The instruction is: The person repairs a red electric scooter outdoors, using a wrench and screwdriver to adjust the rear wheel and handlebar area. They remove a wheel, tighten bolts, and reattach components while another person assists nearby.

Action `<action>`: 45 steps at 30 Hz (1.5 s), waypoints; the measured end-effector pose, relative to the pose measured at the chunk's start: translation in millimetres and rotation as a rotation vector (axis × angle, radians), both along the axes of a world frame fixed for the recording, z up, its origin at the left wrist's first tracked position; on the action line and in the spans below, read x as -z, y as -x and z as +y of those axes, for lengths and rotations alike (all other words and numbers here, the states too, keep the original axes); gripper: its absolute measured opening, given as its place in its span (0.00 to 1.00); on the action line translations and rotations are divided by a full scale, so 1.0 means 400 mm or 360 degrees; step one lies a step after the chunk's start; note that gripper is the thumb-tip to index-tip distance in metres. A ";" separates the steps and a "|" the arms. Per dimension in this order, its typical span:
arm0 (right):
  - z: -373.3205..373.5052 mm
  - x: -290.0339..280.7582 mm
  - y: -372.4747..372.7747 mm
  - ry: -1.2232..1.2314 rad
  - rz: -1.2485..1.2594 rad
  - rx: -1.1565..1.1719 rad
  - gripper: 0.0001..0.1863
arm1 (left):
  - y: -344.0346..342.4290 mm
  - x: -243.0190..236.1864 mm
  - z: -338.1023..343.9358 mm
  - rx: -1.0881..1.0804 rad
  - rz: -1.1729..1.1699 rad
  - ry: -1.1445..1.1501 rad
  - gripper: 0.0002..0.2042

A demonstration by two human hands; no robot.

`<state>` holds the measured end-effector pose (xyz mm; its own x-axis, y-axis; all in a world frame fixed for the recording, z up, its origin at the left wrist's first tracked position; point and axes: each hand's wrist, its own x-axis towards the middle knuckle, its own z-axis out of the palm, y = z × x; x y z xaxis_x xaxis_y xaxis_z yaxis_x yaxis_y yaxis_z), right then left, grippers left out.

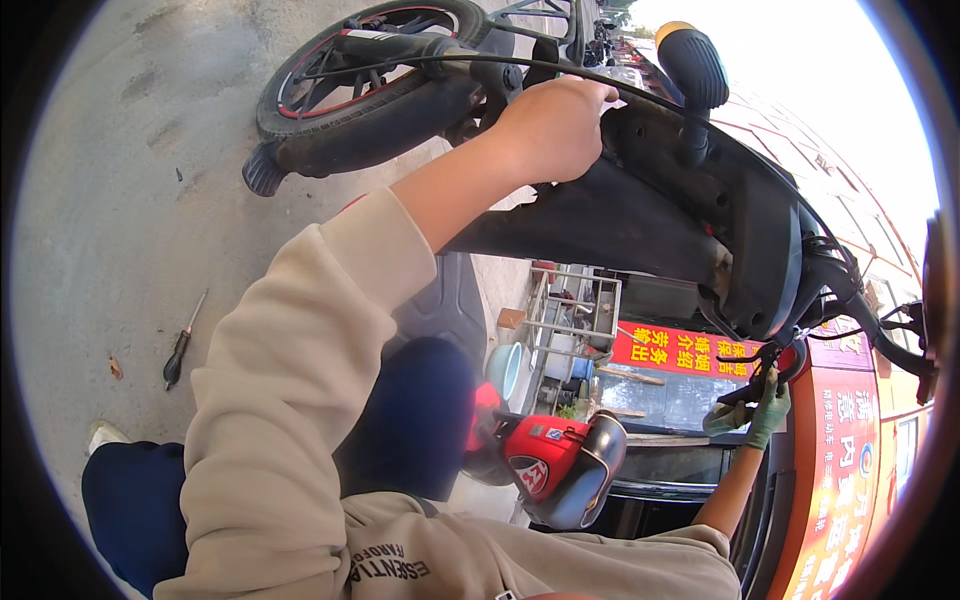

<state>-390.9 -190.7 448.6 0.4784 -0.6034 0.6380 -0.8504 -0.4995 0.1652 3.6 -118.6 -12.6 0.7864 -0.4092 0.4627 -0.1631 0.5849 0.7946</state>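
Currently pressed against the scooter [620, 220] with the bare left hand [553, 130], back of the hand outward, with most fingers folded in and the index finger reaching toward the right; cannot tell whether pinching anything behind the knuckles. Close along the upper side of that hand, a thin black cable [530, 66], contact or not too hard to make out. Right of the hand, more black body panel and a round lamp [692, 70] on a short stalk; left of it, the wheel [345, 75] with a red-lined rim and a black mudguard [370, 130]. Farther right and lower, at the handlebar [870, 325] end, bent beside a black lever [752, 358] with the right hand [768, 408], in a green glove; too small to tell whether gripped tightly. Back from the left hand, a beige sleeve [290, 330], and well below and left of it, on the ground [100, 230], a screwdriver [178, 355] near a brown leaf [115, 368]. Below the left hand, a pale blue basin [504, 370], a metal rack [575, 325] and a red vehicle [545, 455].
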 end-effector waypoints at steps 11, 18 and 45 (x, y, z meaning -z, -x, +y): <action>0.013 0.036 -0.015 -0.0009 -0.0149 -0.0048 0.25 | -0.053 0.002 -0.020 0.0763 0.0117 -0.0192 0.18; 0.018 0.019 -0.009 0.0019 -0.0066 0.0165 0.29 | -0.053 0.001 0.007 0.0854 0.0186 -0.0241 0.16; 0.000 -0.019 0.042 0.0035 0.0037 0.0186 0.25 | -0.022 0.010 -0.009 0.0534 0.0185 0.0065 0.12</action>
<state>-407.9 -190.5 456.0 0.4207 -0.6417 0.6413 -0.8983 -0.3933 0.1957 12.4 -122.1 -16.5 0.6599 -0.6365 0.3993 0.1335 0.6223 0.7713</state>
